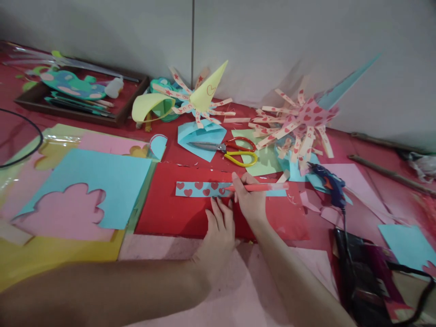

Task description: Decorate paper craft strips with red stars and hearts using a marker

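Observation:
A narrow blue paper strip (190, 185) with red hearts on its left part lies across a red board (163, 209). My right hand (252, 206) is closed around a red felt-tip pen (260, 186), its tip on the strip beside the last heart. The pen and that hand cover part of the strip. My left hand (220, 225) lies flat, fingers stretched out, with the fingertips at the strip's lower edge. Beyond the board, scissors (223, 147) with red and yellow handles rest on folded blue paper (195, 131).
Paper cone figures with curled strips, one yellow (207, 91) and one pink and blue (322, 109), stand by the wall. Cut coloured paper (112, 181) lies left, a wooden tray (119, 119) behind it. A glue gun (330, 184) with a cord is right, near a black wallet (357, 272).

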The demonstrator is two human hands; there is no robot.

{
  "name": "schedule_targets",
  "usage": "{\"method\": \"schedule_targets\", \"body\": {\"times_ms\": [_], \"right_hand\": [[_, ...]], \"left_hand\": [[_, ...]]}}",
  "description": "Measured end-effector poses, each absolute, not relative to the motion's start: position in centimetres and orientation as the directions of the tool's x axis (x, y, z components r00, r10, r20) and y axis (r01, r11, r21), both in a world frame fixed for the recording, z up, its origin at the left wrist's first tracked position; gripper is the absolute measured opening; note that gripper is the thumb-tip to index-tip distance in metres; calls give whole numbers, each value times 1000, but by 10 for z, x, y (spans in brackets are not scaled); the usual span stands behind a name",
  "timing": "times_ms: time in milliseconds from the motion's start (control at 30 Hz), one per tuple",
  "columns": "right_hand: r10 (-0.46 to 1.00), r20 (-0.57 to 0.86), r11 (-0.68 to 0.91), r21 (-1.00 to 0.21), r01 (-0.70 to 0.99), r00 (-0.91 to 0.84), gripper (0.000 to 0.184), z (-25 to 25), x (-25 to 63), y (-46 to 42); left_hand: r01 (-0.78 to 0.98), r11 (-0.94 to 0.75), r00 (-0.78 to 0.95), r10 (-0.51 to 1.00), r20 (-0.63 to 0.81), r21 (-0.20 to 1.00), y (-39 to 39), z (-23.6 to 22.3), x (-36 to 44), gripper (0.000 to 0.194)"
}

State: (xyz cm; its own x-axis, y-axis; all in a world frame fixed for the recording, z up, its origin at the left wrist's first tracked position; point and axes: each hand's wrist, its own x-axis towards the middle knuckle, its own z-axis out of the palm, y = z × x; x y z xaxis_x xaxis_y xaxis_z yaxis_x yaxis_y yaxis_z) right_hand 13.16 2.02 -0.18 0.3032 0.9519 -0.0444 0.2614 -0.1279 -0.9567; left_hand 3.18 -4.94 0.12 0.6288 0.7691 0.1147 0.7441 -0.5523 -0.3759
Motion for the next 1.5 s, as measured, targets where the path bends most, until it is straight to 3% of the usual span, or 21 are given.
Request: {"method": "schedule_targets", "body": {"times_ms": [833,1133,1333,1500], "right_hand": [[966,-112,-169,-955,243,231,40,0,131,19],[972,-53,-128,-938,322,230,38,-3,132,19],[966,-109,-159,-965,206,233,40,-1,131,19],[966,-129,-178,-961,212,224,40,0,130,19]], "left_hand": [[762,-566,618,781,89,-316,-49,3,32,65],[729,-540,634,765,116,-420,-48,3,32,71],[747,-551,625,773,111,-372,-49,2,32,67],[757,-559,620,778,103,-339,-48,2,32,64]]}}
